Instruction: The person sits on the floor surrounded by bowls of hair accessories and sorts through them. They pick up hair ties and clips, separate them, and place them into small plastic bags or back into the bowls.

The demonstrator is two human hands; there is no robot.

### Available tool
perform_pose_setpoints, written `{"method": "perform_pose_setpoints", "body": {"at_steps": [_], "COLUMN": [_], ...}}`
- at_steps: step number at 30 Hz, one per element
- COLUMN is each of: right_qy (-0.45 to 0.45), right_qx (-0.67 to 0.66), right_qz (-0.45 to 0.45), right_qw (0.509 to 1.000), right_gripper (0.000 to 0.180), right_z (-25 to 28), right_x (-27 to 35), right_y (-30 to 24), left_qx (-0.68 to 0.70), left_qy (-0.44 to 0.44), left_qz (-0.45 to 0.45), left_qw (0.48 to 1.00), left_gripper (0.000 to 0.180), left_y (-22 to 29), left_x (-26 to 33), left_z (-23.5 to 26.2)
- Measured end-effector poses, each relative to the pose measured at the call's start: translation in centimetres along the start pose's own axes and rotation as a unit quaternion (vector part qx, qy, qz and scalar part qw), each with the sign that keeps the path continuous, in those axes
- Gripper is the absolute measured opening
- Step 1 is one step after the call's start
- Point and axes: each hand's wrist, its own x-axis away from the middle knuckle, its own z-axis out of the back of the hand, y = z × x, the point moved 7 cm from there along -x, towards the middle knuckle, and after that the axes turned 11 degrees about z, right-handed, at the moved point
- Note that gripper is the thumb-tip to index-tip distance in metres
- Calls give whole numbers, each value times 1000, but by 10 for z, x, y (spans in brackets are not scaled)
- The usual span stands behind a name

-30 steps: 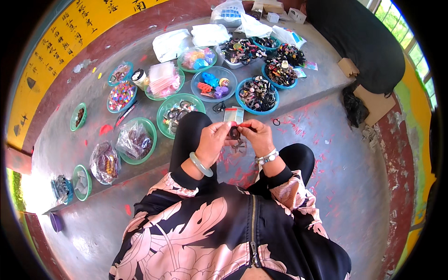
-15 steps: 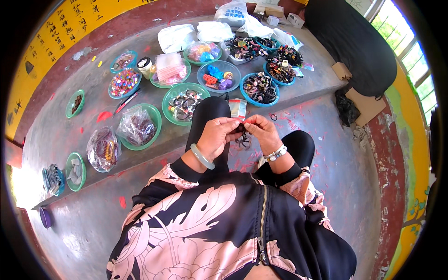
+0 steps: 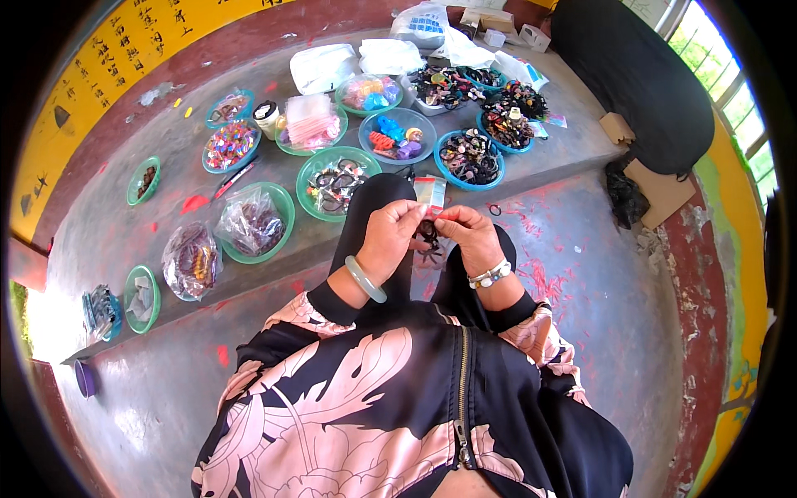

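- A small card [image 3: 430, 192] with red and pale stripes is sticking up over the person's lap, between both hands.
- The left hand [image 3: 388, 236] is pinching its lower edge, fingers together.
- The right hand [image 3: 469, 236] is pinching it too, dark hair ties [image 3: 428, 234] dangling beneath.
- A green bowl [image 3: 336, 181] of hair ties is sitting on the concrete ledge [image 3: 108, 241] just beyond.

Behind the small card [image 3: 430, 190], the fingers [image 3: 413, 217] cover most of a dark item [image 3: 428, 235], too small to identify

Hands [image 3: 432, 236] slightly lower, closer together
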Motion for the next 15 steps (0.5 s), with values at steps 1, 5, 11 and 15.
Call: {"method": "perform_pose_setpoints", "body": {"at_steps": [1,5,11,15], "right_qy": [4,16,45,74], "right_qx": [-8,-35,-30,84], "right_qz": [-1,13,35,102], "right_qw": [1000,999,998,988], "right_gripper": [7,7,7,17], "right_z": [1,7,17,34], "right_x": [1,-2,-4,-6], "right_y": [1,-9,-7,-14], "left_qx": [32,104,131,109], "left_qy": [-13,-88,-80,-64], "left_qz": [25,107,114,118], "left_qw": [999,985,981,985], "left_gripper": [23,24,16,15], "left_y": [-2,-3,-26,-24], "left_x": [1,-2,-16,-22], "left_z": [-2,-16,-18,-17]}}
